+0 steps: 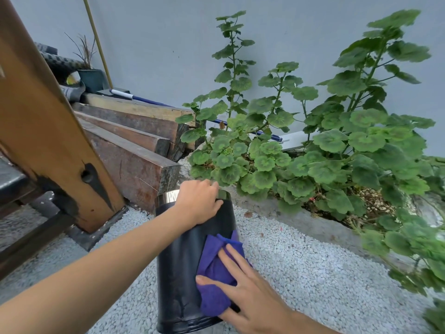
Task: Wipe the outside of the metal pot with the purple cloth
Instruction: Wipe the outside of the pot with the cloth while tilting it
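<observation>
A tall dark metal pot [179, 266] with a shiny silver band at its far end is held tilted above the pebbled ground, low in the middle of the view. My left hand [199, 203] grips that far banded end, fingers curled over the rim. A crumpled purple cloth [216, 273] lies against the pot's right side. My right hand [243, 290] presses flat on the cloth, fingers spread, holding it to the pot's wall. The inside of the pot is hidden.
Thick wooden beams [134, 145] are stacked at the left behind a leaning brown plank [48, 131]. A leafy green plant [313, 145] fills a concrete-edged bed at the right. White gravel [301, 273] covers the ground. A blue-handled tool [134, 96] lies by the grey wall.
</observation>
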Demonstrator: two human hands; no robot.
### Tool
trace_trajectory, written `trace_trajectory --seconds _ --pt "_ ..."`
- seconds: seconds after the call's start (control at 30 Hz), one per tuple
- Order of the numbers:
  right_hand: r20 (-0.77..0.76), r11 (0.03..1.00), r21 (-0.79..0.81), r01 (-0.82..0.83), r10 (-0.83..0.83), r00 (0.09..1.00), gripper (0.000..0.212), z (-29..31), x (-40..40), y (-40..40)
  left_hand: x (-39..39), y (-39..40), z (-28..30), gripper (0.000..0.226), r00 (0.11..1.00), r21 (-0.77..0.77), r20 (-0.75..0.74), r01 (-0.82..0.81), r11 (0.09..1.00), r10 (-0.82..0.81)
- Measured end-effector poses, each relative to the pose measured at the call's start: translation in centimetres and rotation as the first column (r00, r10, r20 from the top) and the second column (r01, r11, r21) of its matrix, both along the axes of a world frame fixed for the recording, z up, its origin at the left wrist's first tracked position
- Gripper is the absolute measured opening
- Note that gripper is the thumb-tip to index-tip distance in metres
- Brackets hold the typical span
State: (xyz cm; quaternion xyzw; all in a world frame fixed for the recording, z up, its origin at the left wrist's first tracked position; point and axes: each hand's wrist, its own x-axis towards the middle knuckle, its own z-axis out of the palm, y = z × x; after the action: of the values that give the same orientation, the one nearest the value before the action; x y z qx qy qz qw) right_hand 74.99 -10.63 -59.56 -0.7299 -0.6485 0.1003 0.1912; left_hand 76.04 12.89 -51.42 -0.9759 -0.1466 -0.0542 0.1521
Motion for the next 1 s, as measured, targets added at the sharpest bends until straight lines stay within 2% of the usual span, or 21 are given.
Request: trace_trajectory --seconds 0.1,0.17,0.27,0.3,0.33,0.4,0.43,0.5,0.57,0.7,0.8,0.87,1.0 --pt "-0.05 1.0 0.028 0.001 0.0 0.999 0.049 0.0 -0.2 0.1 -0.2 0.5 -0.1 0.039 0.998 -0.145 0.044 -0.048 0.988 0.055" --pt "-0.099 0.999 0.053 0.005 0.0 0.995 0.047 -0.2 -0.3 0.0 -0.5 0.5 0.0 0.037 0.988 -0.31 0.073 -0.108 0.945 0.137" --pt "-0.232 0.993 0.11 0.05 -0.023 0.972 0.047 -0.9 -0.2 -0.1 -1.1 0.3 0.5 0.029 0.957 -0.454 0.097 -0.201 0.868 0.273" --pt "-0.333 0.986 0.131 0.101 -0.052 0.942 0.048 -1.1 -0.2 -0.1 -1.4 0.3 0.7 0.025 0.95 -0.488 0.09 -0.219 0.845 0.299" --pt "-0.478 0.973 0.149 0.178 -0.086 0.874 0.048 -1.2 -0.2 0.0 -1.8 0.3 0.9 0.022 0.946 -0.522 0.079 -0.23 0.822 0.315" --pt "-0.742 0.933 0.17 0.316 -0.09 0.664 0.046 -1.0 -0.3 0.3 -2.6 0.3 1.3 0.02 0.947 -0.577 0.058 -0.228 0.785 0.317" --pt "-0.793 0.905 0.202 0.375 -0.074 0.604 0.045 -1.0 -0.2 0.5 -3.2 0.2 1.6 0.019 0.951 -0.598 0.052 -0.215 0.772 0.305" --pt "-0.844 0.844 0.233 0.483 -0.071 0.532 0.045 -0.5 0.1 0.8 -4.3 0.1 2.2 0.016 0.962 -0.637 0.051 -0.174 0.751 0.266" --pt "-0.863 0.8 0.192 0.569 -0.138 0.486 0.049 0.2 0.9 0.7 -5.4 0.0 2.9 0.01 0.978 -0.68 0.057 -0.108 0.725 0.199" --pt "-0.847 0.717 0.169 0.676 -0.246 0.472 0.048 1.2 2.3 0.1 -6.9 0.6 4.3 0.007 0.993 -0.766 0.094 0.028 0.643 0.068" --pt "-0.813 0.691 0.202 0.694 -0.277 0.512 0.053 1.7 3.0 -0.1 -7.5 1.3 5.2 0.013 0.992 -0.804 0.123 0.102 0.586 -0.004" --pt "-0.806 0.678 0.203 0.707 -0.294 0.514 0.056 1.9 3.4 -0.2 -7.7 1.7 5.3 0.015 0.987 -0.827 0.157 0.143 0.544 -0.021" --pt "-0.801 0.667 0.147 0.73 -0.353 0.483 0.045 2.0 3.9 -0.2 -7.3 1.7 4.1 0.014 0.979 -0.851 0.205 0.185 0.492 -0.014"
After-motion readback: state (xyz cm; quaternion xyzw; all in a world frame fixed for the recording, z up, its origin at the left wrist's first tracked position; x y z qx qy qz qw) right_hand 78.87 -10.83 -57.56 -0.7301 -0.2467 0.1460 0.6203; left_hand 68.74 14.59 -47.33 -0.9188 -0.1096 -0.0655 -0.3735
